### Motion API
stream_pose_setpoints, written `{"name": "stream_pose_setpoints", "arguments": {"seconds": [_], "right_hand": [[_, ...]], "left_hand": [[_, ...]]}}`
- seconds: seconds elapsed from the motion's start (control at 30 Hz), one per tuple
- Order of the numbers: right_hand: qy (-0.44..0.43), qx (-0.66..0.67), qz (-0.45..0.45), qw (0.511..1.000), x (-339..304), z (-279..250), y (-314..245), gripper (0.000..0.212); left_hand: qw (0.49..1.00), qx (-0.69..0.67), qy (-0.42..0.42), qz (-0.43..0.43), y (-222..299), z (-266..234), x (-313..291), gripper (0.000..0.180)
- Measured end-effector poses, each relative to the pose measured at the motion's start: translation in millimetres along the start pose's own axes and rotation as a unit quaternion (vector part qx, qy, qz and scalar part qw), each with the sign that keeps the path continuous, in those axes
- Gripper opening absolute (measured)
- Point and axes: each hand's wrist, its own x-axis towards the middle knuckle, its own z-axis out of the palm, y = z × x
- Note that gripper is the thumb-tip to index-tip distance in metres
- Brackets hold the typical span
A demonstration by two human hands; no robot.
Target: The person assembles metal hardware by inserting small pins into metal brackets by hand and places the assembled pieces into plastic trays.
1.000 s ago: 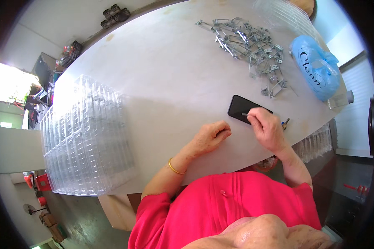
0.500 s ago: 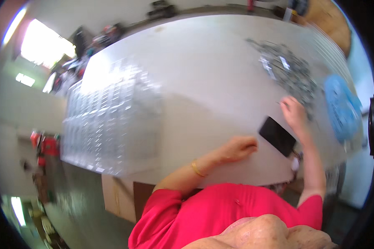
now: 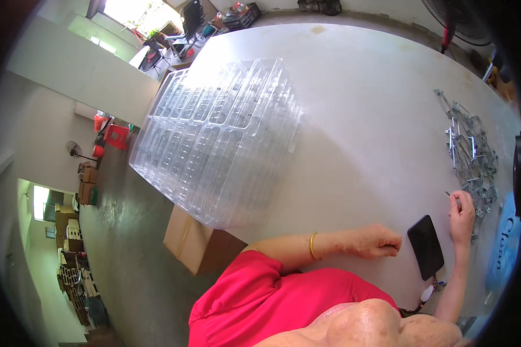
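Observation:
My left hand (image 3: pixel 381 242) rests on the white table (image 3: pixel 353 173) with its fingers curled in; whether anything is inside them is hidden. A gold bangle (image 3: pixel 312 246) circles that wrist. Beside the pile of small grey metal parts (image 3: pixel 474 156), my right hand (image 3: pixel 462 220) is closed in a pinch. A small, thin, dark-tipped piece (image 3: pixel 448 194) sticks out from its fingertips. Between my two hands lies a black phone (image 3: pixel 426 247), screen up, with a bunch of keys (image 3: pixel 438 285) and a white tag (image 3: pixel 426 293) just below it.
A tall stack of clear plastic compartment trays (image 3: pixel 214 144) covers the table's left part. Under that edge stands a cardboard box (image 3: pixel 194 240). A blue plastic bag (image 3: pixel 502 248) lies at the far right. Chairs, a fan (image 3: pixel 457 23) and stacked boxes (image 3: pixel 75 260) stand farther off.
The view has swung left, so the trays, phone, hands and metal parts appear farther right in the picture. Both hands stay closed, the right still next to the metal parts.

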Motion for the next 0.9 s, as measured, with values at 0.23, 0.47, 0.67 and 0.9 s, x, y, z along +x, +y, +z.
{"name": "stream_pose_setpoints", "arguments": {"seconds": [0.23,0.47,0.67,0.9], "right_hand": [[0.020,0.015,-0.047,0.999,-3,-2,-4,0.010],[0.026,0.131,-0.007,0.991,-19,-6,-14,0.012],[0.000,0.179,0.045,0.983,-29,-13,-15,0.014],[0.056,0.479,-0.008,0.876,-29,-34,-70,0.014]], "left_hand": [[0.999,-0.027,0.000,0.019,1,0,2,0.011],[0.999,-0.031,0.008,0.027,-6,6,1,0.011],[1.000,-0.002,-0.006,0.019,-13,9,7,0.011],[1.000,-0.010,0.001,0.023,-17,4,-4,0.011]]}}
